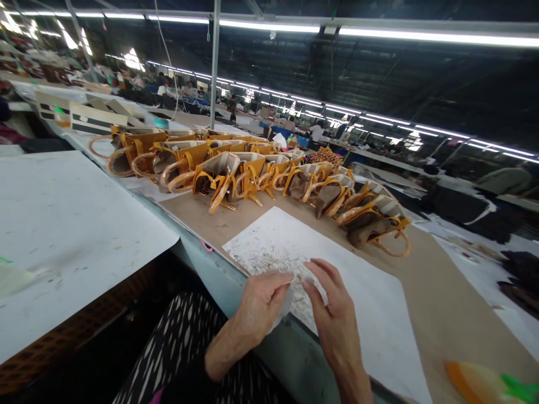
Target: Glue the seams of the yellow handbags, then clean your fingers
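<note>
My left hand [259, 308] is closed in a pinch over the near edge of the worktable, its fingers bent inward. A pale, translucent piece [284, 312] shows beneath its palm; what the fingertips pinch is too small to make out. Just to the right, my right hand [337, 317] has its thumb and fingers apart, with nothing visible between them. Both hands are above a white sheet [362, 289] strewn with small dark and pale scraps [269, 255]. Beyond the sheet stand several mustard-yellow handbags [250, 171] with brown linings and wrapped handles.
Brown board [446, 280] covers the worktable around the sheet. A blurred orange and green object [484, 381] lies at the lower right. To the left is another white-topped table [84, 224]. A metal pole [214, 67] rises behind the bags. People work at distant tables.
</note>
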A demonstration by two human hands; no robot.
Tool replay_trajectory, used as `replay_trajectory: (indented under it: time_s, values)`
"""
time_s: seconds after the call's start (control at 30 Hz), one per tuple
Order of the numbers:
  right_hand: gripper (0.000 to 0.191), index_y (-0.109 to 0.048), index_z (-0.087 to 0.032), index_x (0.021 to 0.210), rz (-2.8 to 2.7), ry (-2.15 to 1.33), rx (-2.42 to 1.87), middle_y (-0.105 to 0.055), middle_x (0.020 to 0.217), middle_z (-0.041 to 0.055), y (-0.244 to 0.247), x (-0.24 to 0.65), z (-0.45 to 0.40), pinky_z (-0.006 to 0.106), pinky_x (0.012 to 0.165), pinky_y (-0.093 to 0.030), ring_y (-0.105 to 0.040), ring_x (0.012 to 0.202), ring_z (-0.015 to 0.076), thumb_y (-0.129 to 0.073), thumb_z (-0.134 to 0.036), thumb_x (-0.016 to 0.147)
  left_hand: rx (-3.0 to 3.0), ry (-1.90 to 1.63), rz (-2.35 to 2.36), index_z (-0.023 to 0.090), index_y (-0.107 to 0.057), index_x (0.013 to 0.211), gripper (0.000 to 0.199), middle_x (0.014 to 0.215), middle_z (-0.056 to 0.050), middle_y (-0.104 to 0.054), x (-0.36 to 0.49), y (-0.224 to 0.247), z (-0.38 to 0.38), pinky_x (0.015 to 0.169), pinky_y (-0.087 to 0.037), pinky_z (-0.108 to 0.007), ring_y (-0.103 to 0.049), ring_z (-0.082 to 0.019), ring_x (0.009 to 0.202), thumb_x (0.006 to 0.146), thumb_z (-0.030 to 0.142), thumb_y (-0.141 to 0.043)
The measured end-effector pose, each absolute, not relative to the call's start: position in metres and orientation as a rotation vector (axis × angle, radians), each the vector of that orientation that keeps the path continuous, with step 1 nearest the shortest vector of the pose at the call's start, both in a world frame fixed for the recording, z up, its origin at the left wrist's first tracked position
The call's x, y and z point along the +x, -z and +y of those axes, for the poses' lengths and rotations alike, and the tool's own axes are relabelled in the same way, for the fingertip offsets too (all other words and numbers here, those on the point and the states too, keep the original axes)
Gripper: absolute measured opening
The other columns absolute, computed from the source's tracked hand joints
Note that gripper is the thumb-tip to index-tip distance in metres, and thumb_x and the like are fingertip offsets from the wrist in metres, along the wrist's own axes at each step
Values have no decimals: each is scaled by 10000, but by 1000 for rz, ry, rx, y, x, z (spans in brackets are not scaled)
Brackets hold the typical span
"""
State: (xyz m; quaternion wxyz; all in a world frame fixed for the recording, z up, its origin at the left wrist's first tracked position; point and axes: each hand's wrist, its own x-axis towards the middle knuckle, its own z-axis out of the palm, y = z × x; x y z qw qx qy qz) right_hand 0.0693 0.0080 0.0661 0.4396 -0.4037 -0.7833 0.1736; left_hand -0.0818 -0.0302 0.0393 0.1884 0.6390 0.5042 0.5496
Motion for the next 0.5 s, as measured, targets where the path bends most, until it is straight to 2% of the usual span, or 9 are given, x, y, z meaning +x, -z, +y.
replay_trajectory:
  time_s: [0.27, 0.4, 0.5]
  values:
    - [237, -657, -180, 968, -2048, -241, -1079, -637, 1007, 105, -55, 66, 12, 407, 804, -502, -607, 915, 234, -452, -292, 931, 1996, -1402, 1492, 145, -681, 1025, 322, 732, -48, -605, -84, -37, -33, 617, -435, -240, -572, -151, 652, 934, 174, -373]
    - [177, -639, -172, 920, -1911, -81, -1069, -643, 936, 92, -55, 62, 9, 387, 784, -495, -605, 872, 224, -495, -275, 917, 1831, -1399, 1515, 175, -665, 1025, 279, 858, -53, -672, -81, -37, -31, 743, -444, -268, -615, -174, 785, 906, 159, -414]
    - [157, -623, -159, 886, -1796, 0, -1075, -636, 902, 96, -53, 59, 9, 376, 787, -483, -593, 857, 216, -501, -252, 915, 1665, -1323, 1585, 175, -637, 1035, 244, 814, -36, -661, -76, -42, -31, 719, -420, -273, -598, -181, 754, 873, 165, -455]
